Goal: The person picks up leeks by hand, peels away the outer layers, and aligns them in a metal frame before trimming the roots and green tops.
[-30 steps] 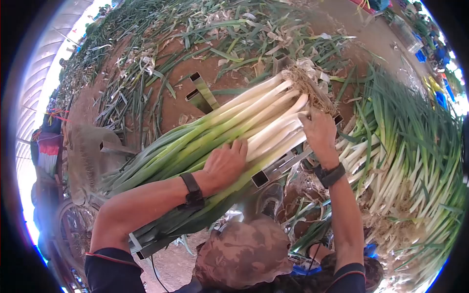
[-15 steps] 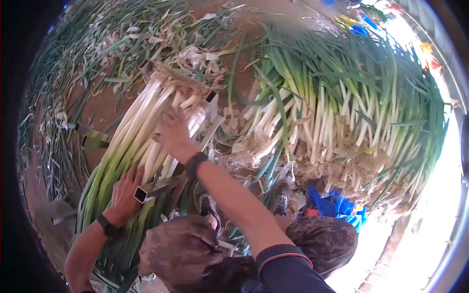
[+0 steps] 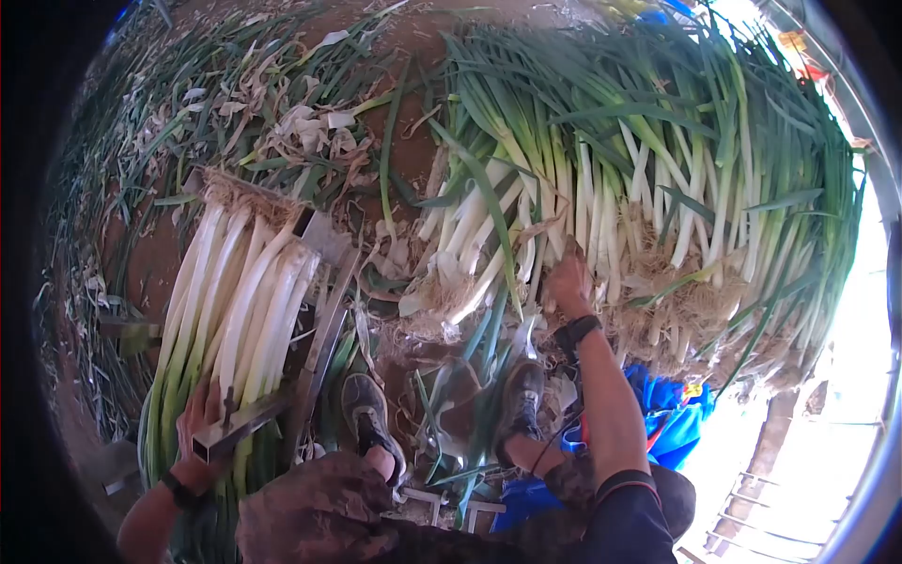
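A bundle of long green onions (image 3: 246, 291) lies in a metal frame (image 3: 324, 338) at the left, roots against its upper end. My left hand (image 3: 199, 423) rests on the lower part of the bundle beside a square metal bar (image 3: 240, 425), its fingers extended over the stalks. On the right lies a large pile of green onions (image 3: 648, 179), roots toward me. My right hand (image 3: 569, 282) reaches to the root end of this pile and touches the stalks; its fingertips are partly hidden among them, so its grip is unclear.
Loose leaves and peelings (image 3: 225, 113) cover the ground at the upper left. My shoes (image 3: 366, 409) stand between the frame and the pile. A blue bag or cloth (image 3: 681, 428) lies near my right forearm, and bars (image 3: 770, 508) show at the lower right.
My right hand has left the framed bundle and moved right to the pile. My left hand stays on the bundle. The view has shifted, with the frame now lower and further left.
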The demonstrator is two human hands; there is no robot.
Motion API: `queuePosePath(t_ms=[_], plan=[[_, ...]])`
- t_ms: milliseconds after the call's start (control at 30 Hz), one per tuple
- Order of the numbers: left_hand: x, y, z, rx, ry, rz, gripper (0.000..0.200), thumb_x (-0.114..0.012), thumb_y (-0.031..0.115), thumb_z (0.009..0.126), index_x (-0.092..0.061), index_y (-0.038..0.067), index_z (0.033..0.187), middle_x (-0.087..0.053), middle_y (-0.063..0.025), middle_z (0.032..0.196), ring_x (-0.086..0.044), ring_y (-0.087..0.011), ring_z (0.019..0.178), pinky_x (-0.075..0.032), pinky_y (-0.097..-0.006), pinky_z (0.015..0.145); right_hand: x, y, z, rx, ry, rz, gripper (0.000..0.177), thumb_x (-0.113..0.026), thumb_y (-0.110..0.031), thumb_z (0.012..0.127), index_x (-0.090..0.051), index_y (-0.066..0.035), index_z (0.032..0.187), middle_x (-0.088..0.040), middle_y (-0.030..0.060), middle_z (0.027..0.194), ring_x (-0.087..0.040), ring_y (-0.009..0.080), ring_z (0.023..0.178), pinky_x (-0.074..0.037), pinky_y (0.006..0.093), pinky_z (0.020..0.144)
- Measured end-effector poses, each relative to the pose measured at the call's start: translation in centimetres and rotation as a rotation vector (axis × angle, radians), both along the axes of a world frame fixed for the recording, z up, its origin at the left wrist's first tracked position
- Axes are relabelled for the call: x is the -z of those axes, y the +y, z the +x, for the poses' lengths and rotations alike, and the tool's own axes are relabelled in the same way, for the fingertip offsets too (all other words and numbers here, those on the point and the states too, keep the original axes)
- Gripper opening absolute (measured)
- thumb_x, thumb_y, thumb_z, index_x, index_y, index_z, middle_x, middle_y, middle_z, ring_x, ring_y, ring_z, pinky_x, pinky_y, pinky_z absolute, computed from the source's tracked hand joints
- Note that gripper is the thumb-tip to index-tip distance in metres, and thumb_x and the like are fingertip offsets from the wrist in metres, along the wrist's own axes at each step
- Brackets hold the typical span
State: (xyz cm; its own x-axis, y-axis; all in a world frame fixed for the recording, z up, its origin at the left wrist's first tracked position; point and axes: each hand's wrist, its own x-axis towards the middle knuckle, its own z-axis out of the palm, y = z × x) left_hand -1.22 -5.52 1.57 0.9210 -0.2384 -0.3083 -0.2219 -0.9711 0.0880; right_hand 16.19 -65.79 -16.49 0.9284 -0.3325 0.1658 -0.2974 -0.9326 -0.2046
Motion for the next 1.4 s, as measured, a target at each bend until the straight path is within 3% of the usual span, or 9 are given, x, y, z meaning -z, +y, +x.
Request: queuePosePath(t_ms=[200, 367, 433, 767, 867, 1033, 1167, 1267, 1400], plan=[[-0.8, -0.9, 0.8, -0.037, 0.012, -0.062, 0.077, -0.065, 0.041, 0.084, -0.036, 0.0, 0.143, -0.045, -0.0275, 0.138, -0.049, -0.0449, 0.122, -0.044, -0.0517, 0.096, 0.9, -2.6, 3.6, -0.281, 0.417, -0.465, 0.035, -0.067, -0.011, 0.071, -0.065, -0.003, 0.104, -0.067, 0.017, 0.096, -0.063, 0.0349, 0.092, -0.053, 0.0452, 0.081], [-0.7, -0.8, 0.5, -0.065, 0.022, -0.038, 0.078, -0.063, 0.043, 0.086, -0.034, 0.0, 0.144, -0.046, -0.028, 0.135, -0.052, -0.0469, 0.116, -0.045, -0.0523, 0.089, -4.2, 2.3, 2.7, -0.536, 0.431, -0.116, 0.038, -0.071, -0.028, 0.07, -0.065, -0.003, 0.098, -0.066, 0.0206, 0.088, -0.064, 0.0381, 0.083, -0.052, 0.0475, 0.076], [-0.3, -0.2, 0.6, -0.057, 0.029, -0.074, 0.08, -0.063, 0.044, 0.086, -0.033, 0.0, 0.145, -0.046, -0.0277, 0.135, -0.051, -0.0471, 0.116, -0.044, -0.0526, 0.089, -4.7, 6.2, -0.3, -0.315, 0.402, 0.383, 0.041, -0.07, -0.029, 0.073, -0.061, -0.002, 0.104, -0.066, 0.0215, 0.093, -0.065, 0.0387, 0.084, -0.052, 0.0472, 0.077], [0.3, 0.5, 0.2, -0.011, -0.049, 0.013, 0.082, -0.068, 0.044, 0.083, -0.035, 0.002, 0.144, -0.046, -0.0263, 0.135, -0.053, -0.046, 0.114, -0.046, -0.0508, 0.084, -3.9, 2.4, 2.2, -0.049, 0.178, 0.055, 0.062, -0.068, -0.025, 0.078, -0.046, -0.001, 0.131, -0.062, 0.0192, 0.105, -0.066, 0.0399, 0.09, -0.054, 0.0483, 0.079], [0.5, 0.8, 0.2, -0.047, -0.017, -0.048, 0.082, -0.069, 0.043, 0.082, -0.035, 0.002, 0.144, -0.046, -0.0257, 0.135, -0.052, -0.0448, 0.115, -0.046, -0.0503, 0.084, -0.7, -1.2, 2.6, 0.026, 0.391, 0.008, 0.065, -0.066, -0.019, 0.08, -0.041, -0.001, 0.137, -0.062, 0.0216, 0.107, -0.066, 0.0424, 0.092, -0.054, 0.0495, 0.078], [0.2, 0.1, 0.9, -0.057, -0.011, -0.087, 0.082, -0.07, 0.042, 0.081, -0.036, 0.002, 0.143, -0.048, -0.0252, 0.133, -0.055, -0.0449, 0.109, -0.046, -0.0507, 0.083, 0.6, -0.5, 2.7, 0.066, 0.39, -0.056, 0.053, -0.058, -0.008, 0.08, -0.047, 0.0, 0.132, -0.065, 0.0232, 0.107, -0.066, 0.0434, 0.096, -0.053, 0.0497, 0.082], [1.4, 1.7, -0.3, -0.028, -0.072, 0.015, 0.081, -0.07, 0.041, 0.08, -0.037, 0.002, 0.143, -0.05, -0.025, 0.131, -0.058, -0.0453, 0.104, -0.047, -0.0507, 0.081, 0.1, -1.3, 3.2, 0.001, 0.438, -0.08, 0.03, -0.064, -0.015, 0.078, -0.065, -0.002, 0.105, -0.07, 0.0198, 0.092, -0.07, 0.0354, 0.09, -0.054, 0.0455, 0.079], [0.5, 0.5, 0.6, -0.041, -0.069, -0.102, 0.08, -0.07, 0.04, 0.08, -0.038, 0.003, 0.143, -0.049, -0.0251, 0.131, -0.057, -0.0451, 0.106, -0.047, -0.0508, 0.082, -5.7, 0.9, 2.9, -0.147, 0.698, 0.399, 0.046, -0.073, -0.036, 0.068, -0.068, -0.003, 0.099, -0.071, 0.0147, 0.079, -0.07, 0.0255, 0.071, -0.055, 0.0377, 0.071], [0.3, 0.4, 0.7, -0.038, -0.057, -0.078, 0.08, -0.071, 0.041, 0.08, -0.038, 0.003, 0.143, -0.049, -0.0251, 0.132, -0.057, -0.045, 0.107, -0.047, -0.0508, 0.083, -8.7, 8.1, -1.9, -0.479, 0.729, 0.875, 0.042, -0.072, -0.029, 0.079, -0.062, 0.002, 0.107, -0.069, 0.0135, 0.079, -0.07, 0.0203, 0.072, -0.055, 0.0318, 0.067]])
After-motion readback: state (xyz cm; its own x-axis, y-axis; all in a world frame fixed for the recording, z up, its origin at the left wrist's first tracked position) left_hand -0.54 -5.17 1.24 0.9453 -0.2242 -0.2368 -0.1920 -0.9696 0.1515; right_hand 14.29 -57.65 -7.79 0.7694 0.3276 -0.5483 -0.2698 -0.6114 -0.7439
